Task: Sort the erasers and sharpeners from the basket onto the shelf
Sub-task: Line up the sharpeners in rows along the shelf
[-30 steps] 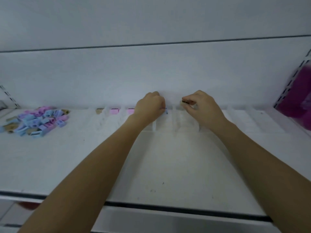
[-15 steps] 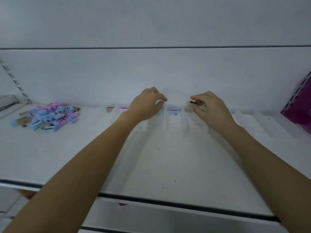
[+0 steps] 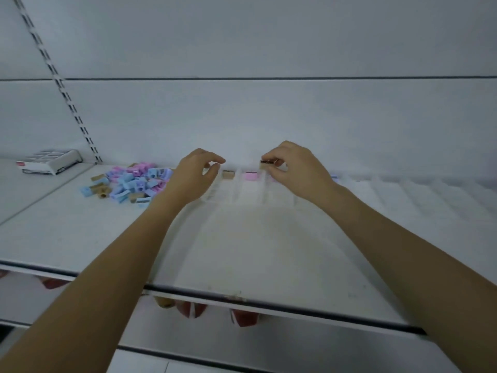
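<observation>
Right hand (image 3: pixel 295 168) pinches a small tan piece (image 3: pixel 266 163). Left hand (image 3: pixel 197 176) is loosely curved, nothing seen in it. Both hover over clear divider slots (image 3: pixel 262 195) at the rear of the white shelf (image 3: pixel 242 251). One tan block (image 3: pixel 228 175) and one pink block (image 3: pixel 250 176) sit in adjacent slots. Mixed pile (image 3: pixel 129 184) lies to the left. Items below are blurred.

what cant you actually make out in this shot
Head view:
Whether the left hand holds anything: its curled fingers hide it.
The small piece the right hand pinches: fingertips cover most, eraser or sharpener unclear.
Below, the red items: cut off by the shelf edge.
Print on the box: too blurred.
</observation>
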Tool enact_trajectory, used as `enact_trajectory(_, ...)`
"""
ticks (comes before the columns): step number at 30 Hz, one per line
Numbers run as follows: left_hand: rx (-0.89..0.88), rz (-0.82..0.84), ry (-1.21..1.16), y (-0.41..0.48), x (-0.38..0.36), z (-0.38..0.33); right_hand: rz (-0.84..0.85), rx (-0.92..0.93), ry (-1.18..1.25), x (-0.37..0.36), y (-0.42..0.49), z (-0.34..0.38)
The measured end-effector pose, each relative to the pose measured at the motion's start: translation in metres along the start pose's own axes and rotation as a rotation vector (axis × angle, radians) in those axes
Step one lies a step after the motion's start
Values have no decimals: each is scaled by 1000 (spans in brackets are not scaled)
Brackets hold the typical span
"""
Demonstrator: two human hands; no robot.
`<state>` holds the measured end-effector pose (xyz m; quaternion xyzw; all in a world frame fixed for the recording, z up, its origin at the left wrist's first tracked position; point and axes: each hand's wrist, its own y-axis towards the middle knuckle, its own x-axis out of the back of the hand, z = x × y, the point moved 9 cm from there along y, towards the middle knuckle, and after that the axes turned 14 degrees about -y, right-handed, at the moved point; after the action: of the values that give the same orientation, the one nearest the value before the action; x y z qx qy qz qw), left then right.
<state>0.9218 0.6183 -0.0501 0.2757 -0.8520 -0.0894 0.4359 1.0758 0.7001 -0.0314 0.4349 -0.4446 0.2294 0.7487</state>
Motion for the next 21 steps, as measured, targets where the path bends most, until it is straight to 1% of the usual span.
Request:
enact_trajectory(5,72,-23,-120,-5,6,28,48,-5,-22,-24,16,32)
enact_trajectory(11,152,17,-226,-6,-2,47,99,-55,-125,-52,39,51)
enact_trajectory(17,131,23,-275,-6,-4,51,199,-137,-261,-78,49,54)
enact_trajectory(21,122,-4,-295,-6,-4,52,202,-214,-247,-83,47,49)
